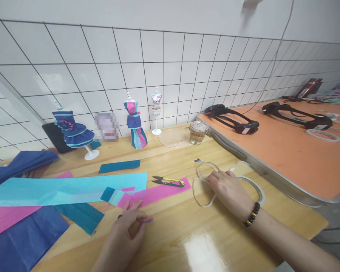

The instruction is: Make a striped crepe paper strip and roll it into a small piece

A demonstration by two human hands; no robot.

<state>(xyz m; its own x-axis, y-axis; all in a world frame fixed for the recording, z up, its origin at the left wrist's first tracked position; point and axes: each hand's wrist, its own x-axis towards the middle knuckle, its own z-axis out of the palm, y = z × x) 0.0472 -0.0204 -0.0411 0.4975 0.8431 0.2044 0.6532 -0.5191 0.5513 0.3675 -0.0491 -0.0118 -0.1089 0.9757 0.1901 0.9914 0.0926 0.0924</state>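
A person's left hand [127, 228] pinches a small pink scrap [147, 220] between thumb and fingertips, low over a wooden table [187, 234]. The right hand [228, 189], a dark bead bracelet [251, 214] at its wrist, lies palm down with fingers loosely curled on a ring of clear tape [207, 170]; whether it grips the ring cannot be told. A second tape roll [253, 185] sits just beside that hand. Yellow-handled thread snips [168, 182] rest on a pink crepe-paper strip [158, 192], between the two hands and slightly beyond them. A long light-blue paper strip [65, 189] stretches to the left, above dark-blue sheets [25, 238] and teal pieces [82, 215]. Three miniature mannequins in paper dresses [136, 124] stand against the tiled wall, near a glass jar [198, 132]. Black headsets [232, 119] lie on the adjoining orange table [286, 151].
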